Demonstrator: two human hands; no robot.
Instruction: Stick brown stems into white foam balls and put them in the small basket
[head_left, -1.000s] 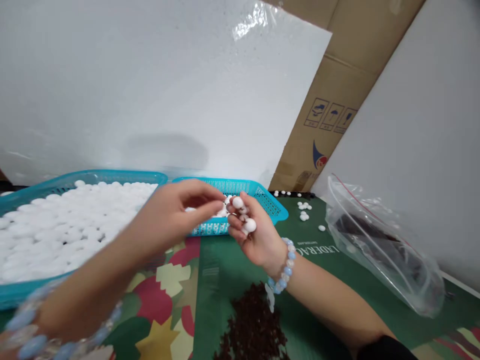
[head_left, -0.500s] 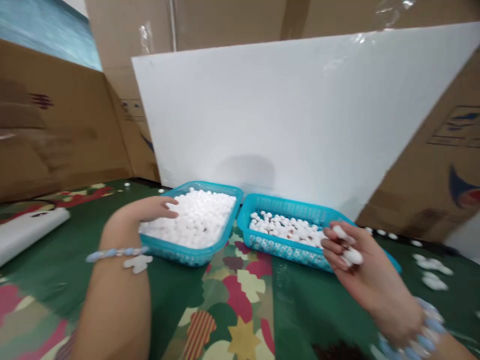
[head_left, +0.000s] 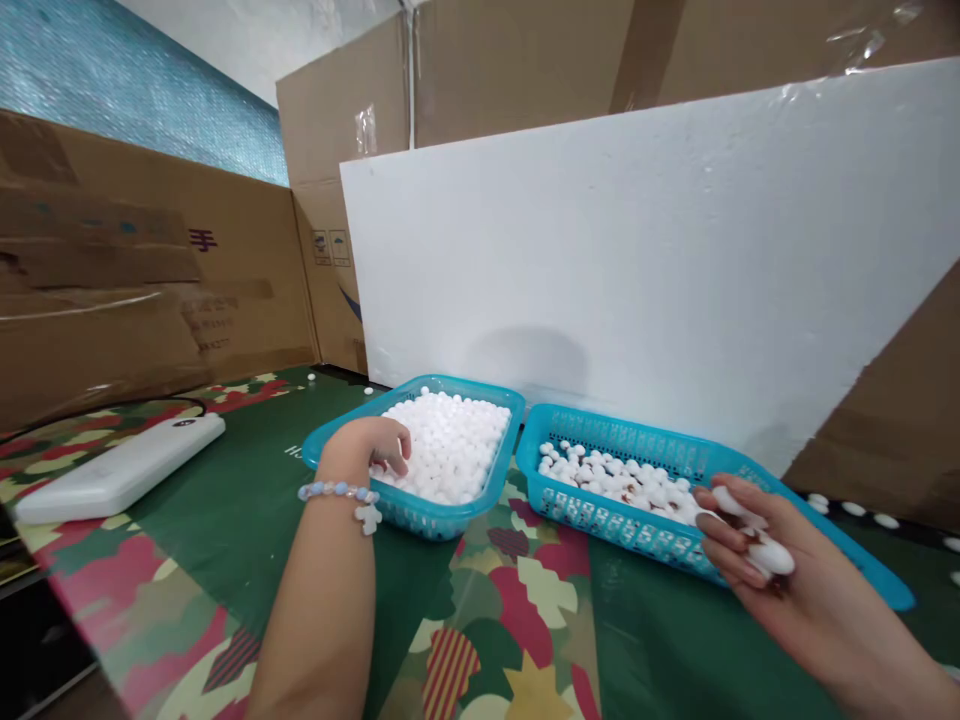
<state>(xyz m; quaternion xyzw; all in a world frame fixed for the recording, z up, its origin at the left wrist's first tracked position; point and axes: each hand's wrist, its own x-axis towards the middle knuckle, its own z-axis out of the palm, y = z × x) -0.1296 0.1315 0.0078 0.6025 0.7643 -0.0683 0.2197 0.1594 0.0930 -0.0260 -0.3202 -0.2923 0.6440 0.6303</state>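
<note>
Two baskets, one handful: white pellets kept sorted

Several white pellets (head_left: 757, 548) are pinched in the half-curled right hand (head_left: 795, 590), fingers partly closed around them, held at the 4 o'clock corner of the right basket (head_left: 825, 545). That basket is thinly filled with pellets (head_left: 615, 478), some brown-flecked. At its 9 o'clock, the left basket (head_left: 330, 445) is heaped with plain white pellets (head_left: 450, 450); the left hand (head_left: 367, 450), fingers bent downward, is dug into the heap at its 8 o'clock edge, and whether anything is grasped cannot be told. A small pick is judged best, so that nothing is spilled over the rim. A beaded bracelet (head_left: 337, 492) is worn on the left wrist. A white foam board (head_left: 637, 250) stands at 12 o'clock, a flat white device (head_left: 120, 470) lies at 9 o'clock on the green patterned cloth (head_left: 525, 600).
</note>
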